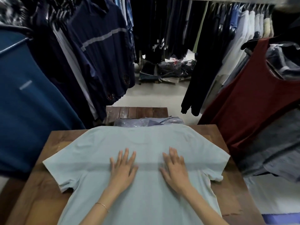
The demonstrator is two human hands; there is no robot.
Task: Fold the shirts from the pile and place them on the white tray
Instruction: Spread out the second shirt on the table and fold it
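Observation:
A pale green short-sleeved shirt [146,140] lies spread flat on the brown wooden table [63,137], its back up, sleeves reaching out to both sides. My left hand [123,166] lies flat on the shirt's middle with fingers straight and spread. My right hand [174,166] lies flat beside it, a short gap between the two. Neither hand grips the cloth. A thin bracelet sits on my left wrist. No white tray is in view.
Behind the table, a bluish shirt in a plastic bag [149,121] lies on a smaller wooden surface [136,112]. Racks of hanging clothes crowd both sides: a blue top [29,103] at left, a dark red tank top [253,103] at right. Bagged clothes [167,69] lie on the floor beyond.

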